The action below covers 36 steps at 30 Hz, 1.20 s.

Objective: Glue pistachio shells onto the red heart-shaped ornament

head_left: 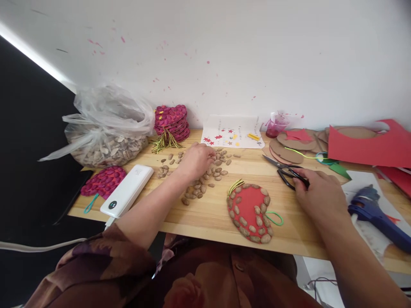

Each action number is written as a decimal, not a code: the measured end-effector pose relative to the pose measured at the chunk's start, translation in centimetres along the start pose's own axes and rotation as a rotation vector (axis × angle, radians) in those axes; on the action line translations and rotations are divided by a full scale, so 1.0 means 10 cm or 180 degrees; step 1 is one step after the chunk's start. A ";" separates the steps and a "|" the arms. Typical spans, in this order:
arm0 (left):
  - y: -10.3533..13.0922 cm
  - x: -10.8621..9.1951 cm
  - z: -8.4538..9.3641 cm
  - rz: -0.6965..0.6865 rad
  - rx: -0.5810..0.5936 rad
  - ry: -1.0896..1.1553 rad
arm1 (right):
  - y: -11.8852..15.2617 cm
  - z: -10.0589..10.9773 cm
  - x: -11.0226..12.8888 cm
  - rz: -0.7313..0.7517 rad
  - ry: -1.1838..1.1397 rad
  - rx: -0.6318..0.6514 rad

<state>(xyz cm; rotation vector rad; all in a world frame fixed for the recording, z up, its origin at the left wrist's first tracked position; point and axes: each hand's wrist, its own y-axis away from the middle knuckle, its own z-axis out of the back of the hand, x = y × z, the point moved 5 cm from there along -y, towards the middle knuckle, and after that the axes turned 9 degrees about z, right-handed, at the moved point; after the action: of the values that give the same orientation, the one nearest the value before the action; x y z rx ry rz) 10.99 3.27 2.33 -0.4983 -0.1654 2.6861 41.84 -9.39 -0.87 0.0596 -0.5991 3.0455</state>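
My left hand [196,161] reaches over a loose spread of brown peanut shells [203,188]. Its fingers are bent together at the shells, and whatever lies between the fingertips is hidden. By the black handles, my right hand [317,192] grips a pair of scissors [282,167], their blades pointing to the back left. Between my hands, near the front edge, lies a curved red cutout [248,201]. Shells line its rim, with a second partial row inside. A green cord loop [276,219] sticks out on its right, and a yellow-green tassel [236,186] at its top left.
A plastic bag of shells [109,147] stands back left, beside stacked purple shell pieces [171,122]. A white power bank [128,190] lies in front. Behind are a star-covered sheet [233,132] and a stained cup [276,125]. Cardboard cutouts [292,143], red paper [369,147] and a blue glue gun [379,216] lie right.
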 end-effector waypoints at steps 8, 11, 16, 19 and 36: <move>-0.12 -0.04 -0.13 0.0090 0.0052 0.0027 | 0.02 -0.01 0.01 0.0035 -0.0094 -0.0062; -0.09 -0.01 -0.06 0.0151 -0.0026 0.0115 | 0.02 0.00 0.01 0.0042 -0.0120 -0.0046; 0.04 0.09 0.01 0.0455 -0.0001 0.0760 | 0.02 0.00 0.01 0.0040 -0.0133 0.0004; 0.12 0.10 -0.06 0.0456 0.0145 0.0766 | 0.03 0.00 0.00 0.0031 -0.0150 -0.0014; 0.19 0.12 -0.12 0.0230 -0.0061 0.0359 | 0.18 0.29 0.13 0.0268 -0.0422 -0.0565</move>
<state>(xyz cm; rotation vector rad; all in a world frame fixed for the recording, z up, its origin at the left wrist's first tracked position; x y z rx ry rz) 9.73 2.09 0.48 -0.6719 -0.1438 2.7199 40.60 -12.17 1.21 0.2383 -0.9006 3.0711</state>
